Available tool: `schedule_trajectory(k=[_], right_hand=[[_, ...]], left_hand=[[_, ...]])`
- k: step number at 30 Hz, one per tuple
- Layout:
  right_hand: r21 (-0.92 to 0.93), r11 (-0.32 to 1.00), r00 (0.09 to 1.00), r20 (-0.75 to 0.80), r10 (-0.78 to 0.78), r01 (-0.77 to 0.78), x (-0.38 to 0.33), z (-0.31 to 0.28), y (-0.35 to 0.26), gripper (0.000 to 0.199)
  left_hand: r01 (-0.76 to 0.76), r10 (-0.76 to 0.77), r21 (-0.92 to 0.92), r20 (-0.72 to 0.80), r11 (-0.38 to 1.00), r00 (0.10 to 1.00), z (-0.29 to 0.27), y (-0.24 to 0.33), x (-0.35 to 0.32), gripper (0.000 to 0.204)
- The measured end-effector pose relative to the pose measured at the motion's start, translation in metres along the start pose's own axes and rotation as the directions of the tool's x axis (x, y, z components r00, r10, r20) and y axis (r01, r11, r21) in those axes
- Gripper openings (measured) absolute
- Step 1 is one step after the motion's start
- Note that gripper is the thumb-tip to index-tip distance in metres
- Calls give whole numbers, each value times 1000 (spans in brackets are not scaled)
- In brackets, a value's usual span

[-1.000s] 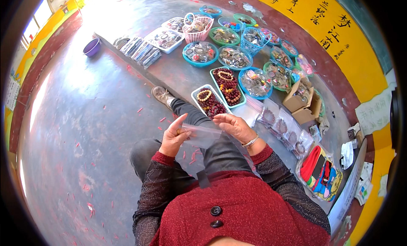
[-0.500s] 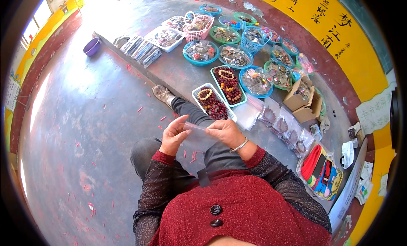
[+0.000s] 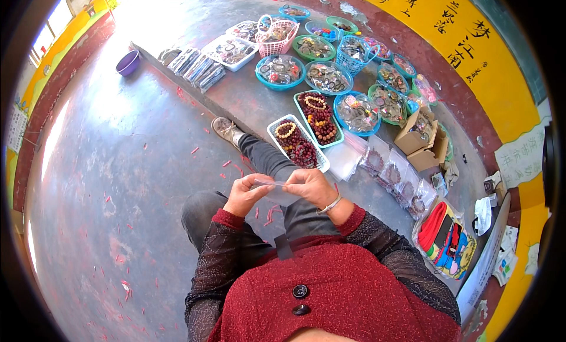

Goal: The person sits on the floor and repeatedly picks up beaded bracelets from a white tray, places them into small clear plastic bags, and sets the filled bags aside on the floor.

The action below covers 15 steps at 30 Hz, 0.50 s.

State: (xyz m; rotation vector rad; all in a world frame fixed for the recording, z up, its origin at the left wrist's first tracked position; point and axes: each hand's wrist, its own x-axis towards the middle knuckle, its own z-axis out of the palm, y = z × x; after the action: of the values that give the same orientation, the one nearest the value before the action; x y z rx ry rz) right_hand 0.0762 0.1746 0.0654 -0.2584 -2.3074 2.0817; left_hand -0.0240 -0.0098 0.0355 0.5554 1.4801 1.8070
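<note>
In front of my lap a small clear plastic bag (image 3: 276,191) is stretched between both hands, its top edge pinkish. My left hand (image 3: 243,196) pinches one end of that edge between thumb and fingers. At the other end, my right hand (image 3: 312,188) grips it with the thumb on top; a silver bangle (image 3: 330,204) circles that wrist. The bag's lower part is see-through and hard to make out against my trousers. Beyond my hands lies a white basket (image 3: 323,163) of dark red bead bracelets, beside a green-rimmed basket (image 3: 338,139) of similar beads.
Several round basins, such as a blue basin (image 3: 260,75), hold bagged small goods. A stack of clear bags (image 3: 344,160) and packed bracelets (image 3: 394,174) lie to the right. Farther right are a cardboard box (image 3: 431,154) and colourful cloth (image 3: 451,242). A purple basin (image 3: 128,63) stands far left.
My left hand's fingers have closed from a spread pose onto the bag's edge. Both hands have drawn slightly closer together.
</note>
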Motion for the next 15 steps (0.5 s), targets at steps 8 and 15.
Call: schedule_trajectory(k=[8, 15], right_hand=[[-87, 987, 991, -8, -136, 135, -1, -3, 1, 7], [-73, 991, 993, -14, -115, 113, -2, 0, -4, 5]], left_hand=[[-16, 14, 62, 33, 998, 999, 0, -3, 0, 9], [-1, -4, 103, 45, 995, 999, -1, -2, -1, 9]])
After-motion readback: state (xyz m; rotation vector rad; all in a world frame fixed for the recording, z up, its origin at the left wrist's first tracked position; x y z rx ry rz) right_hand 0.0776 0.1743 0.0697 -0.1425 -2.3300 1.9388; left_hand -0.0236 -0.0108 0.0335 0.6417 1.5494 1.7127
